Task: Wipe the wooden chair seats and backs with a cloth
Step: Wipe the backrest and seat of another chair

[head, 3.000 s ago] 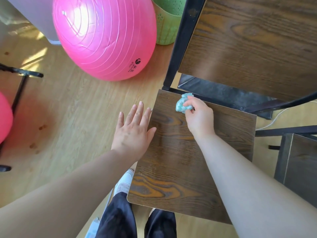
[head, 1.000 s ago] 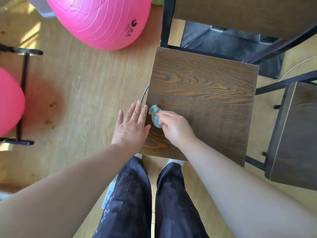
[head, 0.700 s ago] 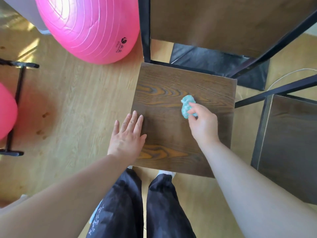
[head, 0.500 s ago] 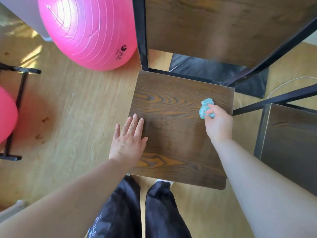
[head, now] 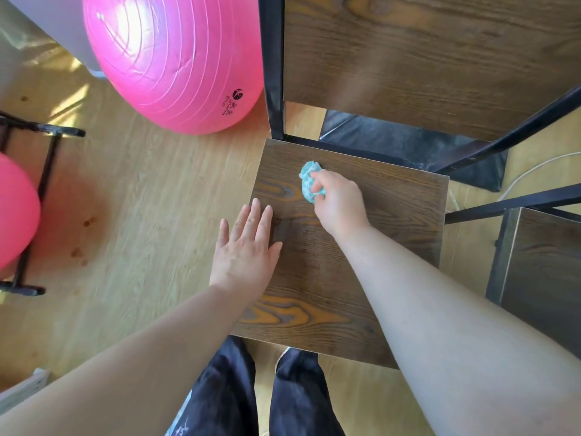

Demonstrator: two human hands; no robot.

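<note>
A dark wooden chair seat [head: 399, 215] with orange grain lies in front of me, its wooden back [head: 424, 58] rising behind it in a black metal frame. My right hand [head: 341, 202] presses a bunched turquoise cloth [head: 309, 180] onto the far left part of the seat. My left hand [head: 245, 250] rests flat with fingers spread on the seat's left edge, holding nothing.
A large pink exercise ball [head: 176, 58] sits on the wooden floor just left of the chair back. Another pink ball [head: 15, 212] rests in a black stand [head: 34, 202] at far left. A second wooden chair seat [head: 547, 272] stands at right. A white cable [head: 531, 171] lies on the floor.
My right hand has slid the cloth from the seat's right side back across to the far left. The left hand stays flat on the left edge.
</note>
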